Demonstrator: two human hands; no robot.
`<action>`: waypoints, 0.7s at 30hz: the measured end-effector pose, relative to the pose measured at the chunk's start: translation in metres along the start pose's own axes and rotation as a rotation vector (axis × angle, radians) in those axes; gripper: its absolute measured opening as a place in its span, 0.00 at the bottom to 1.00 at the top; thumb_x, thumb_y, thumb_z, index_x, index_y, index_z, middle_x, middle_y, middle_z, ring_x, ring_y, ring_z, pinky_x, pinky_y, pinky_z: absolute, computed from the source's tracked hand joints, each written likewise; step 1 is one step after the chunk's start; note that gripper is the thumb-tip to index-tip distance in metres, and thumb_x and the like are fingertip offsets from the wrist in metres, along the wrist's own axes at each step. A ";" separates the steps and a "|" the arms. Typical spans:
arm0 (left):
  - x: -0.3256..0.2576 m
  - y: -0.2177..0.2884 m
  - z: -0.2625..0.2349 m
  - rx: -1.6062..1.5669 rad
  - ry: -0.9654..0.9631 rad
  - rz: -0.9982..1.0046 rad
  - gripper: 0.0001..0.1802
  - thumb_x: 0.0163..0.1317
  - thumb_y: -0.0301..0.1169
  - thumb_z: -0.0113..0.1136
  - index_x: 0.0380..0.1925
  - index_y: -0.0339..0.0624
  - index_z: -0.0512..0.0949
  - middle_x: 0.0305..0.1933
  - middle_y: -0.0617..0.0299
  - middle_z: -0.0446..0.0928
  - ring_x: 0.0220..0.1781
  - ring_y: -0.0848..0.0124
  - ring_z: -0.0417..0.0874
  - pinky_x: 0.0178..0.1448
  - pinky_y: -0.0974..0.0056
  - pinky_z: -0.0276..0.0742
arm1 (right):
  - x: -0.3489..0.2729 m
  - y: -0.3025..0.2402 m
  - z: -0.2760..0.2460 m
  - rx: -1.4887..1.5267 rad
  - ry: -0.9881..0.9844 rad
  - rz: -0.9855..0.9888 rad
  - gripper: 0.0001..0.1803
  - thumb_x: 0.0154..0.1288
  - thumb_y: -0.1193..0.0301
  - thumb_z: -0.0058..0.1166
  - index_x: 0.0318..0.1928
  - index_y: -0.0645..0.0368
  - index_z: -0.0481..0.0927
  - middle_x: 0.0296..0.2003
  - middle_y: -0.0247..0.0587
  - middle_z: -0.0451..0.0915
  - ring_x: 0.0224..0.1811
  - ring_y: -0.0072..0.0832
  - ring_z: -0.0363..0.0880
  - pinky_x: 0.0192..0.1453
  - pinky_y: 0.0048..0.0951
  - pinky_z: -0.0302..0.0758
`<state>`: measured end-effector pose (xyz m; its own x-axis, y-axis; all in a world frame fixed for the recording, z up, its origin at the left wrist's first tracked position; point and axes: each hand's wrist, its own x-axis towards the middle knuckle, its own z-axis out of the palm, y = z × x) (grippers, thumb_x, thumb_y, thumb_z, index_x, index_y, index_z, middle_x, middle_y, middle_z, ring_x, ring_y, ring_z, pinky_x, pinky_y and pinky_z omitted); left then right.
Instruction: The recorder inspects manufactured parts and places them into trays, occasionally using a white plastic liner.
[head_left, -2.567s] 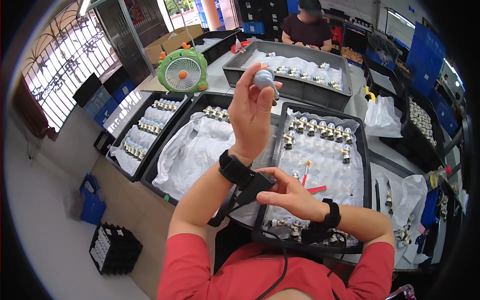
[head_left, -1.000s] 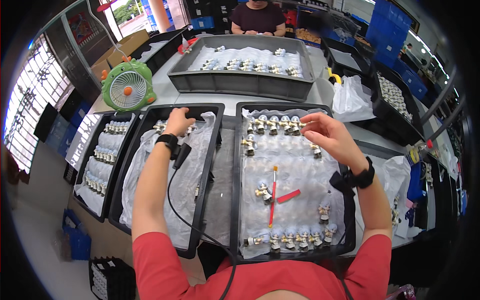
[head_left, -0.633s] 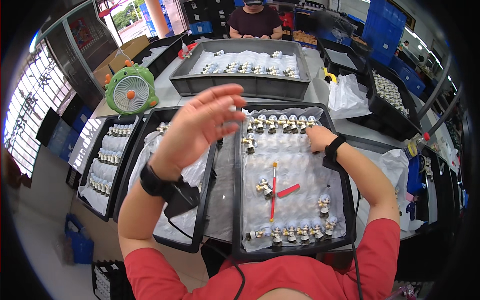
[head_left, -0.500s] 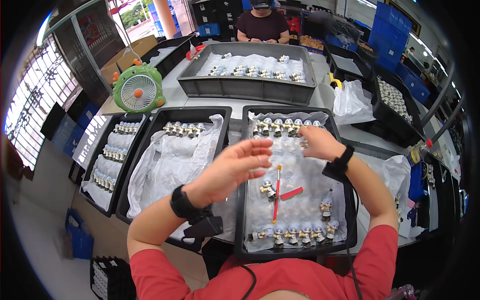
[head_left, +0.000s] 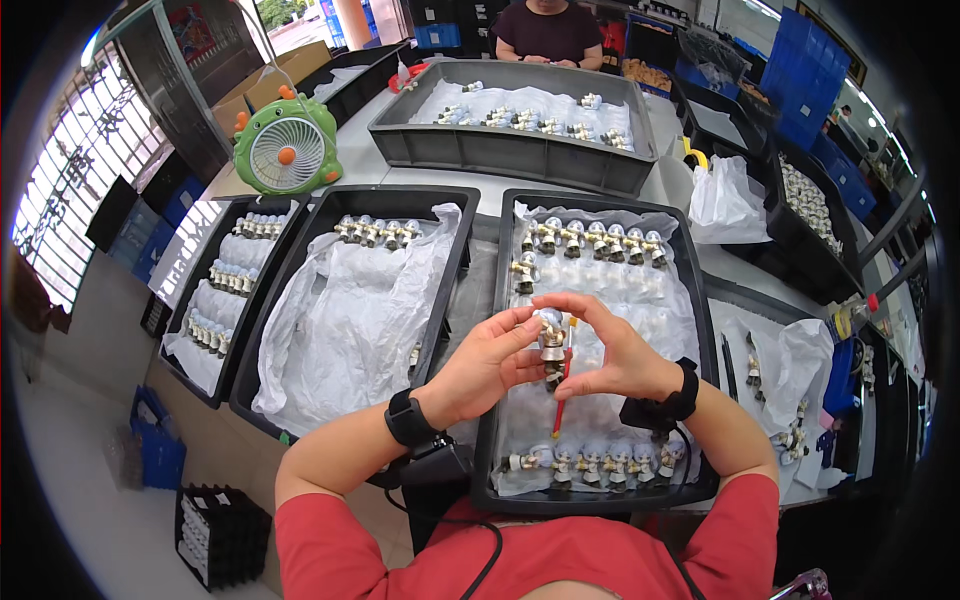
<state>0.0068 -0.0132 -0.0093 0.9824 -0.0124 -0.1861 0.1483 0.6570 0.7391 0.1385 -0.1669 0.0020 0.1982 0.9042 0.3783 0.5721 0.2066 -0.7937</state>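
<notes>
A small chibi-style figurine [head_left: 551, 340] with pale hair, a white-and-gold outfit and a dark lower part stands upright between my hands. My left hand [head_left: 482, 368] holds its left side with thumb and fingers. Curved around its other side, my right hand [head_left: 622, 358] has its index finger by the head and its thumb near the base. Beneath them, a slim red-handled brush [head_left: 559, 412] with yellowish ends lies on the padded white lining of a black tray [head_left: 482, 450]. Similar figurines [head_left: 617, 243] line the tray's far end, and another row [head_left: 591, 462] lies at its near end.
Two more black trays with figurines [head_left: 376, 232] stand to the left, near a green fan [head_left: 287, 146]. A grey bin [head_left: 510, 165] of figurines sits beyond, with a person [head_left: 548, 35] behind it. At right are a white plastic bag [head_left: 732, 200] and a loaded black crate [head_left: 815, 215].
My right hand has drawn back from the tray's far right toward the middle. My left hand, spread and raised before, has come to meet it, and both now hold a figurine.
</notes>
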 end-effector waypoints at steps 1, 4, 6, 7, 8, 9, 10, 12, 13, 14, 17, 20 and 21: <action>-0.001 0.000 -0.001 -0.004 0.013 -0.003 0.17 0.67 0.37 0.47 0.52 0.42 0.65 0.50 0.57 0.73 0.50 0.67 0.77 0.53 0.61 0.74 | 0.001 0.000 0.000 -0.028 -0.021 -0.031 0.40 0.42 0.68 0.68 0.59 0.56 0.64 0.55 0.43 0.67 0.59 0.38 0.65 0.63 0.35 0.62; 0.000 -0.001 -0.004 -0.016 0.019 -0.014 0.16 0.67 0.38 0.46 0.51 0.41 0.66 0.49 0.57 0.74 0.51 0.66 0.77 0.53 0.61 0.75 | 0.000 0.008 0.005 -0.061 -0.028 -0.004 0.42 0.41 0.70 0.68 0.59 0.56 0.63 0.56 0.42 0.67 0.59 0.38 0.65 0.62 0.35 0.62; 0.002 -0.004 -0.007 -0.023 0.016 -0.020 0.16 0.68 0.38 0.46 0.50 0.41 0.66 0.49 0.57 0.74 0.51 0.66 0.77 0.53 0.61 0.75 | -0.001 0.010 0.006 -0.054 -0.037 0.034 0.42 0.41 0.70 0.68 0.59 0.56 0.63 0.56 0.41 0.68 0.59 0.38 0.65 0.62 0.35 0.63; 0.003 -0.005 -0.007 -0.024 0.015 -0.018 0.16 0.68 0.38 0.46 0.50 0.42 0.66 0.49 0.57 0.74 0.51 0.66 0.77 0.53 0.60 0.75 | -0.002 0.011 0.005 -0.049 -0.042 0.063 0.42 0.41 0.70 0.68 0.59 0.56 0.64 0.56 0.41 0.68 0.59 0.38 0.65 0.62 0.35 0.63; 0.003 -0.005 -0.009 -0.023 0.016 -0.015 0.15 0.68 0.38 0.45 0.49 0.42 0.67 0.48 0.57 0.74 0.51 0.66 0.77 0.53 0.60 0.74 | -0.001 0.012 0.006 -0.045 -0.044 0.067 0.42 0.41 0.70 0.68 0.59 0.56 0.64 0.56 0.41 0.68 0.59 0.38 0.65 0.62 0.35 0.63; 0.004 -0.005 -0.010 -0.026 0.019 -0.018 0.15 0.68 0.38 0.45 0.49 0.42 0.67 0.48 0.57 0.74 0.51 0.66 0.77 0.53 0.60 0.74 | -0.001 0.013 0.005 -0.035 -0.047 0.068 0.41 0.41 0.71 0.68 0.59 0.56 0.64 0.55 0.41 0.68 0.59 0.38 0.65 0.61 0.35 0.63; 0.004 -0.006 -0.010 -0.023 0.025 -0.021 0.15 0.68 0.39 0.45 0.49 0.42 0.67 0.48 0.57 0.74 0.51 0.66 0.77 0.53 0.60 0.74 | 0.000 0.014 0.005 -0.025 -0.050 0.068 0.41 0.41 0.71 0.68 0.59 0.56 0.64 0.55 0.40 0.68 0.59 0.38 0.65 0.61 0.35 0.64; 0.004 -0.006 -0.011 -0.025 0.033 -0.030 0.15 0.68 0.39 0.45 0.49 0.42 0.67 0.48 0.57 0.74 0.51 0.66 0.77 0.53 0.60 0.74 | 0.001 0.014 0.005 -0.019 -0.054 0.080 0.41 0.41 0.71 0.68 0.59 0.56 0.64 0.55 0.40 0.69 0.58 0.38 0.66 0.61 0.35 0.64; 0.004 -0.006 -0.011 -0.015 0.038 -0.030 0.15 0.68 0.39 0.45 0.49 0.42 0.67 0.48 0.57 0.74 0.51 0.67 0.77 0.53 0.61 0.74 | 0.001 0.015 0.005 -0.017 -0.057 0.087 0.40 0.41 0.71 0.68 0.58 0.55 0.65 0.55 0.40 0.69 0.58 0.38 0.66 0.60 0.35 0.64; 0.004 -0.006 -0.011 -0.005 0.043 -0.029 0.16 0.68 0.40 0.45 0.49 0.43 0.66 0.49 0.57 0.74 0.51 0.67 0.77 0.53 0.61 0.74 | 0.001 0.015 0.005 -0.013 -0.058 0.090 0.40 0.41 0.71 0.68 0.58 0.55 0.65 0.55 0.40 0.69 0.58 0.38 0.66 0.60 0.35 0.64; 0.005 -0.007 -0.012 0.001 0.062 -0.033 0.17 0.66 0.36 0.49 0.52 0.43 0.65 0.48 0.59 0.73 0.50 0.69 0.76 0.53 0.62 0.74 | 0.002 0.016 0.004 -0.003 -0.068 0.097 0.40 0.41 0.71 0.68 0.58 0.55 0.65 0.54 0.41 0.69 0.58 0.38 0.66 0.59 0.35 0.65; 0.004 -0.011 -0.003 0.174 0.221 0.064 0.21 0.64 0.31 0.53 0.56 0.43 0.62 0.48 0.62 0.71 0.48 0.72 0.76 0.53 0.64 0.74 | 0.002 0.018 0.005 -0.082 -0.045 0.044 0.40 0.41 0.71 0.68 0.58 0.56 0.65 0.53 0.41 0.70 0.56 0.39 0.67 0.58 0.35 0.66; 0.004 -0.011 0.001 0.174 0.221 0.061 0.21 0.64 0.31 0.53 0.56 0.43 0.62 0.48 0.62 0.71 0.48 0.72 0.76 0.53 0.64 0.74 | 0.002 0.019 0.006 -0.173 -0.034 -0.029 0.41 0.40 0.72 0.68 0.58 0.57 0.65 0.52 0.41 0.70 0.54 0.39 0.68 0.57 0.35 0.67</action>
<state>0.0088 -0.0211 -0.0178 0.9446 0.2000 -0.2602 0.1257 0.5119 0.8498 0.1456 -0.1591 -0.0153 0.1539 0.9117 0.3809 0.7065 0.1680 -0.6875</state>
